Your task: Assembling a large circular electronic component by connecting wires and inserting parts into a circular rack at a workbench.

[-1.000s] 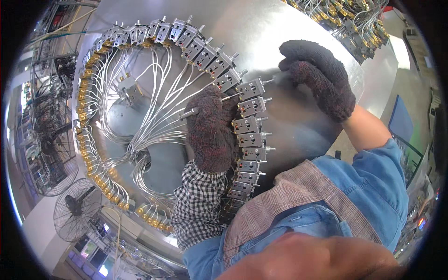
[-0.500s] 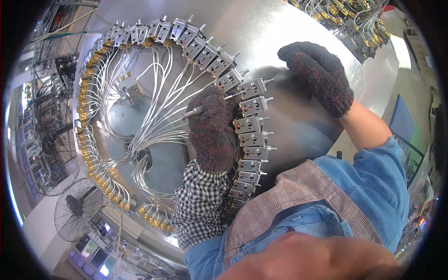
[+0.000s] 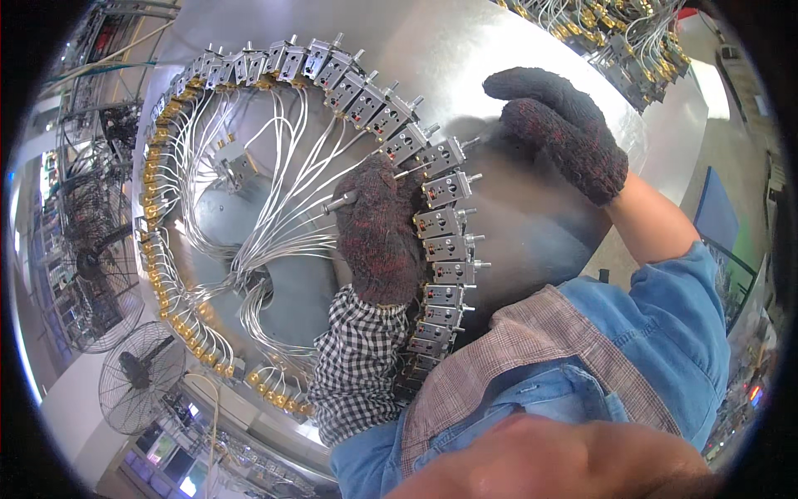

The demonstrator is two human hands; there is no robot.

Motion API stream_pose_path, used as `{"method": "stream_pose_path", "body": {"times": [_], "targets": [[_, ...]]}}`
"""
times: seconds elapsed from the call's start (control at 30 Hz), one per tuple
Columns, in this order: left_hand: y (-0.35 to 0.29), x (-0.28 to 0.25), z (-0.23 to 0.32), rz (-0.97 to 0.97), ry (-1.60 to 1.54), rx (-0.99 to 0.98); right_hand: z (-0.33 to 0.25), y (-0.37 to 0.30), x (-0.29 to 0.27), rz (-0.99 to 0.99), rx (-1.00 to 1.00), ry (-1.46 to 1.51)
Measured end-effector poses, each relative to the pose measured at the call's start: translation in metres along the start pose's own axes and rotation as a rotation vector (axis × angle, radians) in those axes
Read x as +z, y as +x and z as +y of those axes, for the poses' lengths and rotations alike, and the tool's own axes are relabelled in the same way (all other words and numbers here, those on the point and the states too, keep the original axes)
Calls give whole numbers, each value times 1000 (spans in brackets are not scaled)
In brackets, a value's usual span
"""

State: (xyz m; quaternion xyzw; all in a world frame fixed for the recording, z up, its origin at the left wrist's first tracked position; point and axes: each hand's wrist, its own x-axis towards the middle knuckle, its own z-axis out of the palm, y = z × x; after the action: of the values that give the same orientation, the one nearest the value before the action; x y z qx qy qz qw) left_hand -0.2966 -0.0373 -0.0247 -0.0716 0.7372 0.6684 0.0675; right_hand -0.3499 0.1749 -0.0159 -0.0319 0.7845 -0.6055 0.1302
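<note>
My left hand (image 3: 378, 233), in a dark knitted glove, is closed around a slim metal tool (image 3: 341, 202) that looks like a screwdriver. Its thick end sticks out to the left of the glove. The thin shaft points right, reaching the grey metal unit (image 3: 440, 158) with a protruding stem. Whether the tip touches that unit I cannot tell. More such units (image 3: 449, 248) stand side by side in a curved row, close against my left glove. Over the table to the right, my right hand (image 3: 565, 133), gloved too, has its fingers stretched out and holds nothing visible.
White wires (image 3: 278, 220) run from the ring into a central bundle. Brass-coloured fittings (image 3: 150, 179) line its left side. A loose unit (image 3: 237, 162) lies inside the ring on the metal table (image 3: 416, 50). Another wired pile (image 3: 636, 62) sits far right. A fan (image 3: 140, 374) stands left.
My right hand has shifted slightly left and away from me, its fingers spreading a little more. My left hand keeps its hold on the tool, almost in the same place.
</note>
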Motion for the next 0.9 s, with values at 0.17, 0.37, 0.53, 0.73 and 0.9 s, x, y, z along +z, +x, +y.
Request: {"method": "stream_pose_path", "body": {"times": [0.17, 0.37, 0.53, 0.73, 0.9], "targets": [[0, 1, -12, 74, -151, -136, 5, 1, 1, -12, -134, -61], [-1, 4, -14, 163, -396, -61, 3, 6, 2, -81, 209, 364], [1, -3, -3, 28, -642, -290, 18, 5, 3, -78, 3, 261], [0, -4, -8, -3, 217, 64, 6, 5, 0, -104, 198, 339], [1, 0, 0, 83, 66, -11, 6, 5, 2, 7, 18, 75]]}}
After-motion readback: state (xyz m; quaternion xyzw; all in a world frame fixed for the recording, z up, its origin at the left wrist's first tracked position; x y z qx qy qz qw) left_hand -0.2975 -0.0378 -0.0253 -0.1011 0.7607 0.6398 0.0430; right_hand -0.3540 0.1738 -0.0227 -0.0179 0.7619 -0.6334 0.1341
